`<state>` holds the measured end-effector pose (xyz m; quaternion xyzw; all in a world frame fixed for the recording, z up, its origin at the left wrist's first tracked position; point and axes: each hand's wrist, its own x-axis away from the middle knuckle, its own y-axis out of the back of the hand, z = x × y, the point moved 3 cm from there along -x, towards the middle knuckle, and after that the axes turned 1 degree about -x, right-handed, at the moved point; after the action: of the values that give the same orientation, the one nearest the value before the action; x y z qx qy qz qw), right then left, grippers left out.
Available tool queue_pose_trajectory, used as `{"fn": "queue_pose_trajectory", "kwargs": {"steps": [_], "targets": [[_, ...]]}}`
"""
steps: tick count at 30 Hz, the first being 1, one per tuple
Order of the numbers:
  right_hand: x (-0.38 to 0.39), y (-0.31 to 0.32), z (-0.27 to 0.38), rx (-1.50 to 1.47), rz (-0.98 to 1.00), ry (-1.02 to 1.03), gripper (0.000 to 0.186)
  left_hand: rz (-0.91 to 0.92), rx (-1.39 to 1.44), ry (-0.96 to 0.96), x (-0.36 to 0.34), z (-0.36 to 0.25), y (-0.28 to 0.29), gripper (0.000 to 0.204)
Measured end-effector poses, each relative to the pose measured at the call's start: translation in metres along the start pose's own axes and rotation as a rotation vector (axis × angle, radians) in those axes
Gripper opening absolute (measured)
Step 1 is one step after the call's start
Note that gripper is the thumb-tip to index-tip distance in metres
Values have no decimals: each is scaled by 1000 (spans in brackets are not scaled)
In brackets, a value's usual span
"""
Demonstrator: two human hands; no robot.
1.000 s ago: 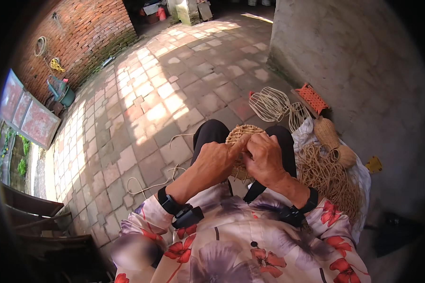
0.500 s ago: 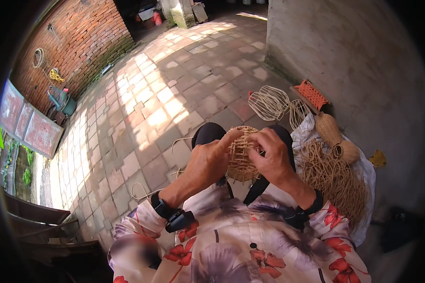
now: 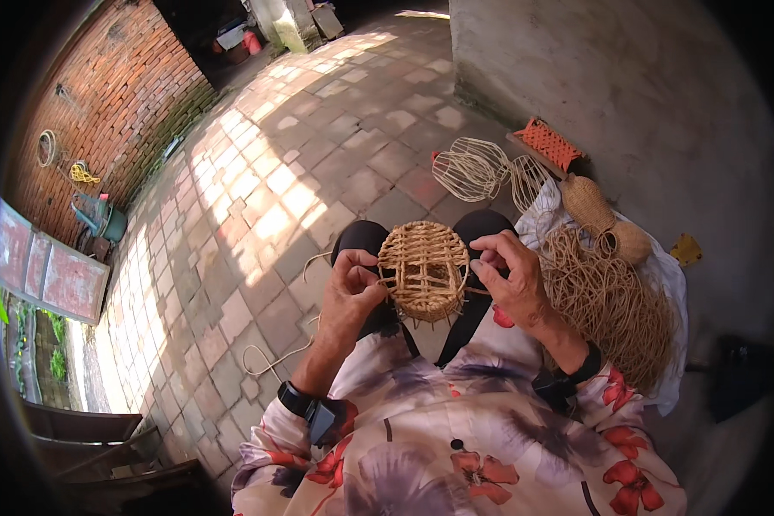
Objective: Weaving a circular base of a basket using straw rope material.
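Note:
A small tan basket [image 3: 421, 243] of woven cord rests between my knees, with an open lattice on its upper side and short ends poking from its lower edge. My left hand [image 3: 349, 288] is closed at its left rim, finger and thumb pinching a cord there. Beyond the right rim, my right hand [image 3: 516, 279] has finger and thumb drawn together on a thin cord coming off the basket; the exact grip is hard to see. Another cord strand runs from the basket toward the right palm.
Right of my legs, a tangled heap of cord [image 3: 606, 305] lies on a white sack [image 3: 669, 344]. Beside it are a gourd-shaped woven piece [image 3: 589, 202], wire-like frames [image 3: 471, 169] and an orange woven stool [image 3: 549, 146]. A loose strand [image 3: 271, 361] trails over the paving at left.
My hands have drawn apart from over the basket to its two sides. The basket's latticed side now shows openly between them. The whole view has shifted slightly.

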<state>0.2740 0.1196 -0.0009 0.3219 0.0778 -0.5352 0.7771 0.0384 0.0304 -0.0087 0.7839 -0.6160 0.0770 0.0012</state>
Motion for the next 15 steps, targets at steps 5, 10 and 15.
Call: {"fn": "queue_pose_trajectory", "kwargs": {"steps": [5, 10, 15], "targets": [[1, -14, 3, 33, 5, -44, 31, -359, -847, -397, -3, -7, -2, 26], [3, -16, 0, -15, -40, -122, 36, -781, -685, -436, -27, 27, 179, 22], [4, -8, -13, -122, 23, -197, 34, -920, -573, 469, 60, 31, 364, 49]]}}
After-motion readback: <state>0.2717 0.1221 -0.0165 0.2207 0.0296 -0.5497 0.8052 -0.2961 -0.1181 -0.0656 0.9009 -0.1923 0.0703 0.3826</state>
